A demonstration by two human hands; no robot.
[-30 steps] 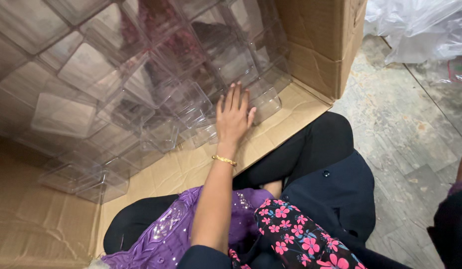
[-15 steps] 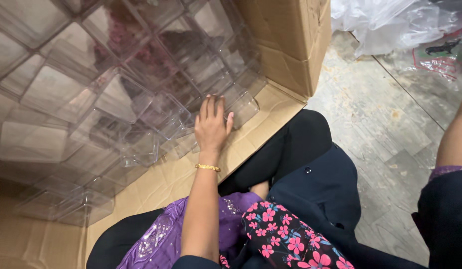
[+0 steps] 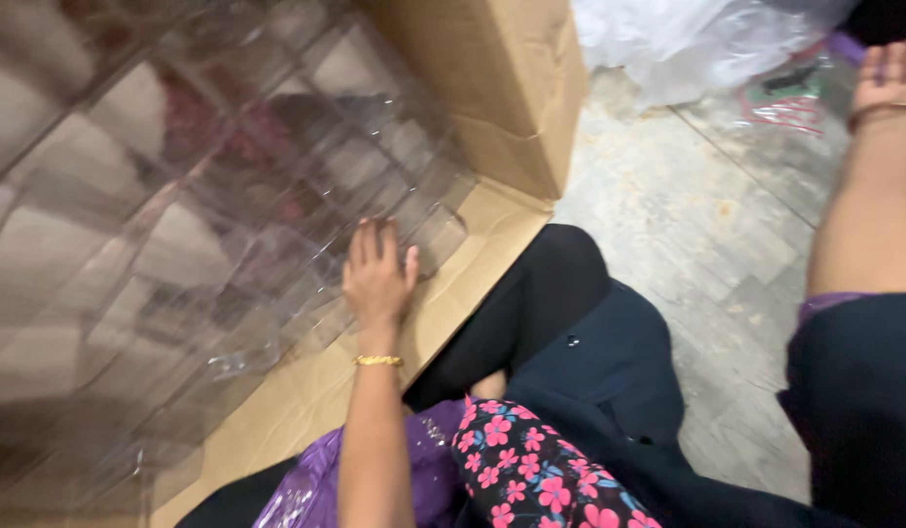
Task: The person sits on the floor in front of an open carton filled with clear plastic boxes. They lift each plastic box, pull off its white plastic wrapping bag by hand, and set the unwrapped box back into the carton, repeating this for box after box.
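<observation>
My left hand (image 3: 378, 277), with a gold bangle on the wrist, lies flat with fingers apart on the lower edge of a stack of clear plastic containers (image 3: 209, 225). The containers lie inside a big cardboard box (image 3: 492, 88) that is tipped on its side, and the hand holds nothing. My right hand (image 3: 888, 76), also with a bangle, reaches out to the far right by a heap of clear plastic bags (image 3: 688, 44). Its fingers look stretched out and are partly cut off by the frame edge.
The box's open flap (image 3: 306, 391) lies on the floor under my left forearm. My legs, in black trousers (image 3: 531, 303) and dark blue cloth, stretch over a grey tiled floor (image 3: 688, 215). Purple and pink-flowered cloth (image 3: 521, 469) lies on my lap.
The view has swung right and come closer. My left hand has slid slightly down and left along the containers' edge. My right arm and hand have come into view at the right.
</observation>
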